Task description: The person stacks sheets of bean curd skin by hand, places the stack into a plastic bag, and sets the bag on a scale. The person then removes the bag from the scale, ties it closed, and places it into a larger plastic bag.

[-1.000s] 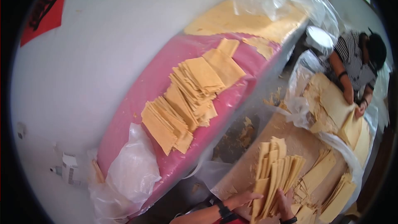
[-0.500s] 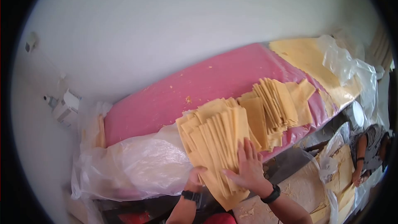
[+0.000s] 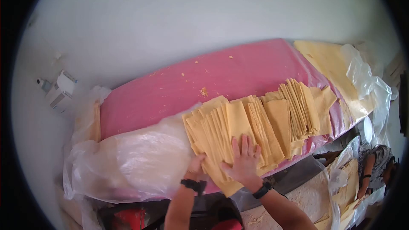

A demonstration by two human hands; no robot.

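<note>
A fanned stack of thin, tan-yellow sheets (image 3: 213, 130) lies tilted over the near edge of the pink-covered surface. My left hand (image 3: 195, 167) is at the stack's left edge, curled around it with the thumb against the sheets; its other fingers are mostly hidden. Flat on top of the stack's right part rests my right hand (image 3: 246, 162), with fingers spread. Further right, touching the first stack, more overlapping sheets (image 3: 279, 121) continue in a row. Both wrists wear dark bands.
Pink plastic covering (image 3: 170, 85) spreads behind the sheets, with crumbs on it. Clear plastic film (image 3: 132, 162) covers the left part. A large yellow sheet (image 3: 319, 59) is at the far right. Another person's arm (image 3: 367, 172) shows at lower right. A white box (image 3: 63, 89) sits at left.
The stack has moved away from my body and lies lower against the row on the right, with sheets more spread out there. My hands moved forward with it. The view has shifted slightly.
</note>
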